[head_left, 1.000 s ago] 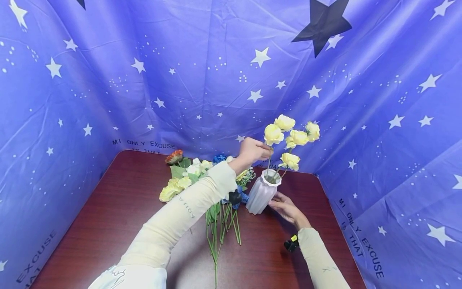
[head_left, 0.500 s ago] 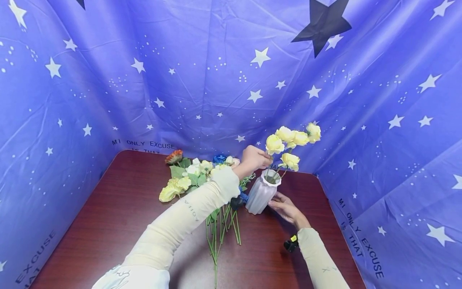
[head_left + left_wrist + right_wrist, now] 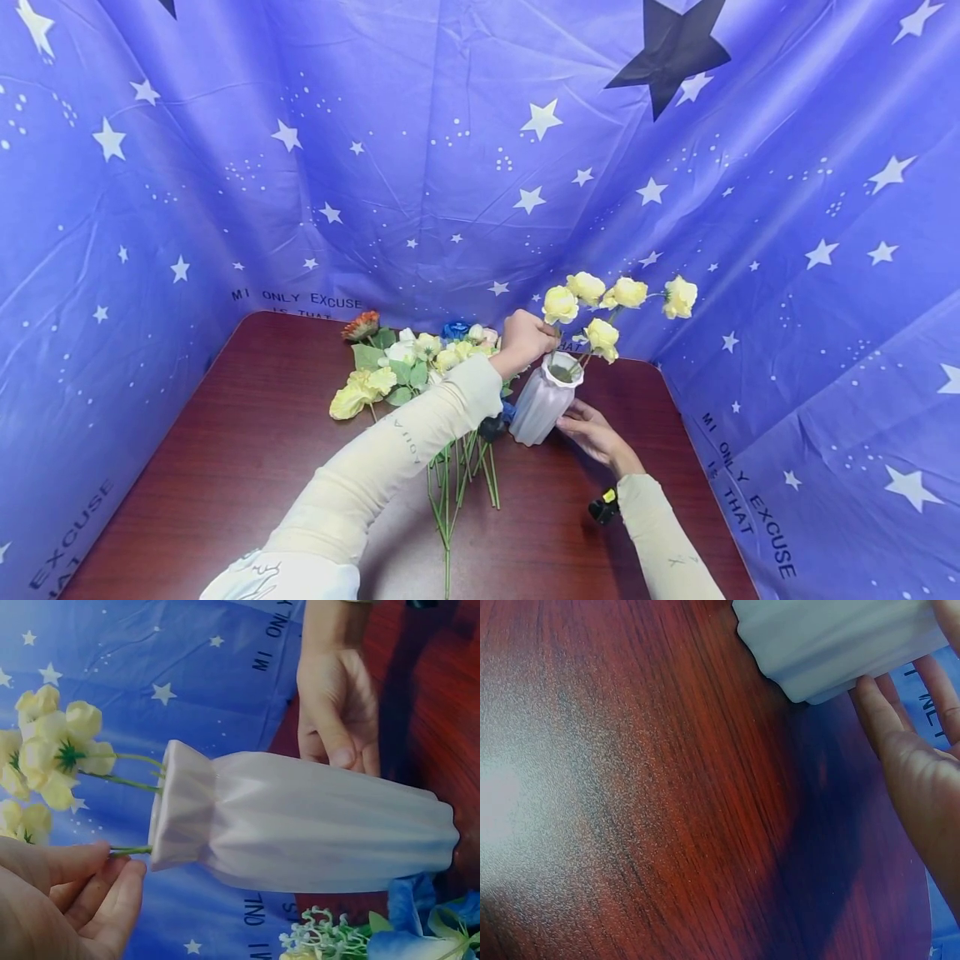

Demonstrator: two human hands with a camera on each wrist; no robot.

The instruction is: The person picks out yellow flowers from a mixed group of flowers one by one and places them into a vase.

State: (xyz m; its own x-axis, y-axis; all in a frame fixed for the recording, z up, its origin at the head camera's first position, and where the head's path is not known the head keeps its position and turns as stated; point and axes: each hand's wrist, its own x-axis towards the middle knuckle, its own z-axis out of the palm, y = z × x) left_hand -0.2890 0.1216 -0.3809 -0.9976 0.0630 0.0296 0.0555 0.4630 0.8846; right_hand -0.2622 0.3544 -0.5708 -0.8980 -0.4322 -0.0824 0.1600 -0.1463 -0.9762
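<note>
While the left hand (image 3: 527, 340) is pinching a yellow flower's stem (image 3: 131, 850) between nearly closed fingers at the white fluted vase's (image 3: 542, 408) mouth, the right hand (image 3: 596, 435) is touching its side, fingers loosely extended. Vase is standing on the worktop (image 3: 262, 433), holding other yellow flowers (image 3: 628, 293); mixed flowers (image 3: 427, 347) are lying nearby.

Head view faces fwd & down; wrist views, nearer, both catch vase (image 3: 322, 825).
</note>
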